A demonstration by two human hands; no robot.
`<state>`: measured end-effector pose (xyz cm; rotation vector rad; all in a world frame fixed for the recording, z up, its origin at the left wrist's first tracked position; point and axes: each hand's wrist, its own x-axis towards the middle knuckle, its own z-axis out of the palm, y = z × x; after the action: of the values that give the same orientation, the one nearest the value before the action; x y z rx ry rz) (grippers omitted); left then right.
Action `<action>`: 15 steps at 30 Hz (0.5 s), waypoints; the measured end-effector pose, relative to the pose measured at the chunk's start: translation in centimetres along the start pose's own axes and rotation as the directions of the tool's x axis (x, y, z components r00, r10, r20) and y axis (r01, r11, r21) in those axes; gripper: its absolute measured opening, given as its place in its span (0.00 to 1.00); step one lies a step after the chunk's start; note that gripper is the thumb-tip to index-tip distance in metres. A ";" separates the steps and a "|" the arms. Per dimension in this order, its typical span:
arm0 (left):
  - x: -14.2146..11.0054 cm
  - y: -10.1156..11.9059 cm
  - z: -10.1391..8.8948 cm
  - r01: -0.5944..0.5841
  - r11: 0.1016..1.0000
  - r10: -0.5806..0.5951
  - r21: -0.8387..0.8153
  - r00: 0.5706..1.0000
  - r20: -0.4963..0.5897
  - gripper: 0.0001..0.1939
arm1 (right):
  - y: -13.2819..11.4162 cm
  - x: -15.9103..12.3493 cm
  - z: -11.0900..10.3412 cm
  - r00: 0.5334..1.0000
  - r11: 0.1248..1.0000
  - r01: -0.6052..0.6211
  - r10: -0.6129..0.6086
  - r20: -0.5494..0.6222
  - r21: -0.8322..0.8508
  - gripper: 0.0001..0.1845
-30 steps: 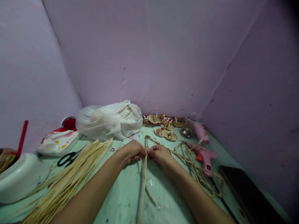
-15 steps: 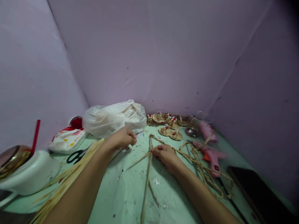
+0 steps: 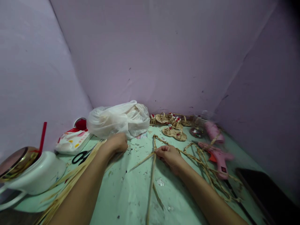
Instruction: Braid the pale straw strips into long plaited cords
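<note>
My right hand (image 3: 170,157) pinches a straw braid (image 3: 154,142) at the point where its loose strands (image 3: 151,181) spread apart. One strand points to the lower left and others hang toward me across the table. From there the plaited length runs right, into a loose tangle (image 3: 206,167). My left hand (image 3: 118,142) is curled low in front of a white plastic bag (image 3: 119,120), by the tips of a bundle of pale straw strips (image 3: 77,175). Its fingertips are turned away, so anything in them is hidden. Black-handled scissors (image 3: 79,157) lie beyond my left forearm.
Woven straw slipper shapes (image 3: 174,133) with red and white beads lie along the back wall. A pink glue gun (image 3: 220,159), pink twine spool (image 3: 213,132) and dark phone (image 3: 262,190) are at right. At left stand a wipes pack (image 3: 72,142) and a white pot (image 3: 47,168).
My left hand has moved down and left, from above the table to the front of the bag near the straw tips. My right hand keeps its pinch on the braid. The view has shifted slightly.
</note>
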<state>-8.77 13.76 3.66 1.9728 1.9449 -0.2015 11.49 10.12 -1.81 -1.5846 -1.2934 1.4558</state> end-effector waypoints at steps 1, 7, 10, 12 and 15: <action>-0.2 0.4 0.0 -0.051 0.995 0.055 -0.084 0.997 0.052 0.06 | 0.0 0.0 0.0 1.000 1.000 0.009 -0.009 0.004 0.006 0.10; -0.8 3.7 1.6 -0.232 0.866 0.329 -0.443 0.931 0.157 0.05 | -0.1 -0.1 -0.1 1.000 0.999 0.017 -0.018 0.016 0.044 0.10; -0.5 4.7 3.0 -0.218 0.856 0.312 -0.469 0.941 0.132 0.04 | 0.0 0.0 -0.1 1.000 0.999 0.016 -0.016 0.008 0.050 0.08; -0.4 4.8 3.5 -0.219 0.834 0.324 -0.506 0.937 0.128 0.04 | 0.1 0.1 -0.2 0.999 0.998 0.024 -0.025 0.020 0.055 0.07; -0.3 4.9 3.8 -0.220 0.784 0.342 -0.581 0.933 0.109 0.04 | 0.2 0.2 -0.2 0.999 0.998 0.023 -0.025 0.026 0.057 0.07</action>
<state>-3.33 12.25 1.05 1.7210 1.3407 0.2183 11.70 10.27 -2.04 -1.5134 -1.2710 1.4900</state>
